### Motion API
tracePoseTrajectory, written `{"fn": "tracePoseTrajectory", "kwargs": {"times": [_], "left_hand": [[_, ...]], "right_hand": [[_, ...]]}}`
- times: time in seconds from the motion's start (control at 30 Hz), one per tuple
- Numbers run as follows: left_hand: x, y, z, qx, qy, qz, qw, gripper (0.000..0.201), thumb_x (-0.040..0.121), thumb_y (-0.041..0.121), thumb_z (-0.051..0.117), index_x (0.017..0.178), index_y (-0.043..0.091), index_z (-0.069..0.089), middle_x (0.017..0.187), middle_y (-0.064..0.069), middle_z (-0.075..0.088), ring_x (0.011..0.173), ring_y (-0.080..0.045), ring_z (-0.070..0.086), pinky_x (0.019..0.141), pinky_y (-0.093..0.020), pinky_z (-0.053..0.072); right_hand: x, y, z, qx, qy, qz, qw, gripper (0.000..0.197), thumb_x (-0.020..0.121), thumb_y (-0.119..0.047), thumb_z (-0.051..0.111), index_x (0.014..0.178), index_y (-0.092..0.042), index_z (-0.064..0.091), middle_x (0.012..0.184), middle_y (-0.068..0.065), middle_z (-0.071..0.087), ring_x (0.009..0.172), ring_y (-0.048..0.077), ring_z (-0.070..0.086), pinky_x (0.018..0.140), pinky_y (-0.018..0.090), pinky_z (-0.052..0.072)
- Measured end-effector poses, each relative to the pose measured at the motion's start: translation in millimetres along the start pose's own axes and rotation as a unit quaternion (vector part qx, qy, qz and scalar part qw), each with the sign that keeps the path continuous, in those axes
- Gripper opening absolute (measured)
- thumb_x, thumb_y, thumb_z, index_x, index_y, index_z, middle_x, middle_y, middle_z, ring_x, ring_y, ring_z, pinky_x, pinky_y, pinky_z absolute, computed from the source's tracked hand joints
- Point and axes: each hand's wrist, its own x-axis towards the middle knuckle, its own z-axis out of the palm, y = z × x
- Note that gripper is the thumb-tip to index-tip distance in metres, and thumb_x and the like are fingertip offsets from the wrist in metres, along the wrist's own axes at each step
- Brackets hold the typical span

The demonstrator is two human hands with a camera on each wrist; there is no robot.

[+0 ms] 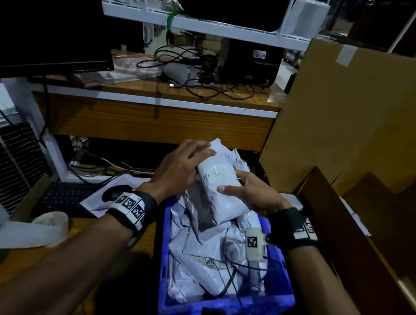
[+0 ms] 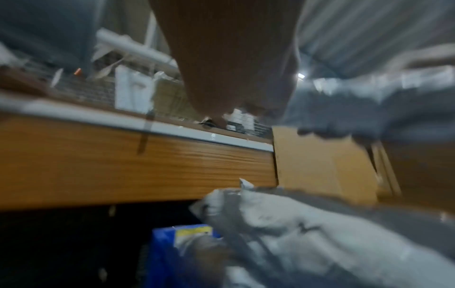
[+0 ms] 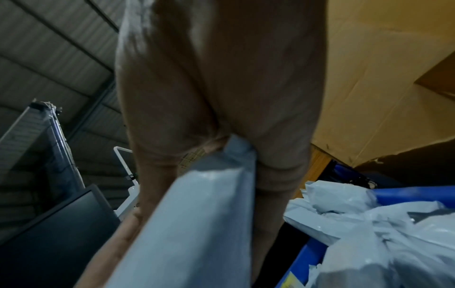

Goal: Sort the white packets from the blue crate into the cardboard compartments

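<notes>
Your right hand [image 1: 251,194] grips a white packet [image 1: 220,186] above the blue crate's [image 1: 274,298] far end; your left hand [image 1: 177,169] lies flat, fingers straight, against its far side. Cardboard compartments [image 1: 363,223] stand beside the crate's right edge.

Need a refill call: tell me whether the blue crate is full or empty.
Still well filled. The blue crate holds a heap of white packets up to its rim, apart from the one packet both hands hold above it.

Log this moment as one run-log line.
stage: packet lifted over blue crate | right hand: grips white packet | left hand: fingers rest on its top | cardboard compartments: not reached
</notes>
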Motion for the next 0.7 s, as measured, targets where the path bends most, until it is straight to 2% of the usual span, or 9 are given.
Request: {"fn": "tracePoseTrajectory", "kwargs": {"times": [0.07, 0.1, 0.2, 0.23, 0.27, 0.33, 0.43, 0.53, 0.7], "left_hand": [[5.3, 0.4, 4.9, -0.103, 0.026, -0.123, 0.987, 0.061, 0.094, -0.002, 0.061, 0.149, 0.023, 0.051, 0.153, 0.000, 0.046, 0.138, -0.022, 0.048, 0.109, -0.041, 0.051], [7.3, -1.4, 7.5, -0.192, 0.028, -0.204, 0.960, 0.057, 0.100, 0.004, 0.059, 0.152, 0.025, 0.047, 0.153, 0.002, 0.047, 0.137, -0.020, 0.051, 0.111, -0.042, 0.051], [14.1, 3.6, 4.7, -0.489, -0.011, -0.368, 0.791, 0.043, 0.106, 0.045, 0.057, 0.146, 0.031, 0.053, 0.145, 0.001, 0.059, 0.126, -0.025, 0.063, 0.102, -0.056, 0.057], [16.3, 9.2, 3.2, -0.548, -0.034, -0.379, 0.745, 0.044, 0.105, 0.053, 0.058, 0.141, 0.027, 0.057, 0.141, -0.003, 0.064, 0.125, -0.029, 0.066, 0.098, -0.056, 0.059], [18.8, 17.2, 0.7, -0.576, -0.050, -0.372, 0.726, 0.042, 0.105, 0.050, 0.061, 0.135, 0.022, 0.060, 0.136, -0.007, 0.068, 0.122, -0.031, 0.069, 0.093, -0.052, 0.062], [26.1, 30.9, -2.5, -0.581, -0.046, -0.345, 0.736, 0.028, 0.102, 0.030, 0.070, 0.126, 0.016, 0.065, 0.125, -0.006, 0.076, 0.115, -0.026, 0.074, 0.085, -0.042, 0.064], [37.4, 30.9, 3.1, -0.573, -0.022, -0.336, 0.747, 0.029, 0.095, 0.015, 0.079, 0.121, 0.008, 0.071, 0.117, -0.007, 0.079, 0.107, -0.027, 0.077, 0.084, -0.042, 0.063], [42.7, 29.5, 6.0, -0.562, -0.029, -0.343, 0.752, 0.030, 0.092, 0.013, 0.082, 0.119, 0.003, 0.073, 0.114, -0.010, 0.080, 0.104, -0.030, 0.078, 0.088, -0.044, 0.063], [43.6, 27.6, 12.0, -0.574, -0.080, -0.341, 0.740, 0.028, 0.095, 0.020, 0.079, 0.120, 0.008, 0.073, 0.114, -0.007, 0.080, 0.104, -0.025, 0.078, 0.077, -0.036, 0.063]], "right_hand": [[-1.0, 3.1, -1.4, -0.004, 0.024, -0.017, 1.000, 0.048, 0.094, -0.009, 0.079, 0.139, -0.008, 0.064, 0.131, 0.012, 0.073, 0.122, 0.033, 0.070, 0.112, 0.058, 0.050], [-2.5, 4.6, -3.3, -0.003, 0.034, -0.027, 0.999, 0.048, 0.094, -0.008, 0.078, 0.140, -0.009, 0.064, 0.131, 0.011, 0.074, 0.122, 0.032, 0.071, 0.111, 0.058, 0.051], [-7.1, 7.9, -6.5, 0.002, 0.039, -0.045, 0.998, 0.050, 0.095, -0.003, 0.075, 0.143, -0.011, 0.061, 0.133, 0.011, 0.073, 0.124, 0.032, 0.070, 0.109, 0.059, 0.052], [-7.8, 8.9, -6.4, 0.002, 0.036, -0.051, 0.998, 0.051, 0.096, -0.002, 0.075, 0.144, -0.011, 0.060, 0.134, 0.011, 0.072, 0.124, 0.032, 0.069, 0.109, 0.058, 0.052], [-9.1, 8.4, -5.2, 0.000, 0.033, -0.055, 0.998, 0.052, 0.096, -0.001, 0.074, 0.145, -0.012, 0.059, 0.135, 0.012, 0.072, 0.125, 0.032, 0.069, 0.109, 0.058, 0.052], [-11.1, 9.8, -2.5, 0.007, 0.024, -0.064, 0.998, 0.057, 0.096, 0.000, 0.073, 0.149, -0.014, 0.056, 0.137, 0.013, 0.070, 0.127, 0.033, 0.067, 0.109, 0.057, 0.052], [-14.5, 17.0, -2.4, 0.022, 0.013, -0.071, 0.997, 0.062, 0.096, 0.002, 0.072, 0.152, -0.016, 0.051, 0.141, 0.014, 0.067, 0.131, 0.035, 0.064, 0.110, 0.059, 0.050], [-17.1, 23.7, -4.1, 0.025, 0.011, -0.075, 0.997, 0.065, 0.095, 0.005, 0.072, 0.153, -0.016, 0.048, 0.143, 0.013, 0.066, 0.133, 0.035, 0.063, 0.110, 0.058, 0.050], [-14.2, 30.5, -11.2, 0.029, 0.021, -0.053, 0.998, 0.066, 0.095, 0.001, 0.074, 0.153, -0.018, 0.048, 0.143, 0.009, 0.066, 0.132, 0.031, 0.064, 0.107, 0.052, 0.054]]}}
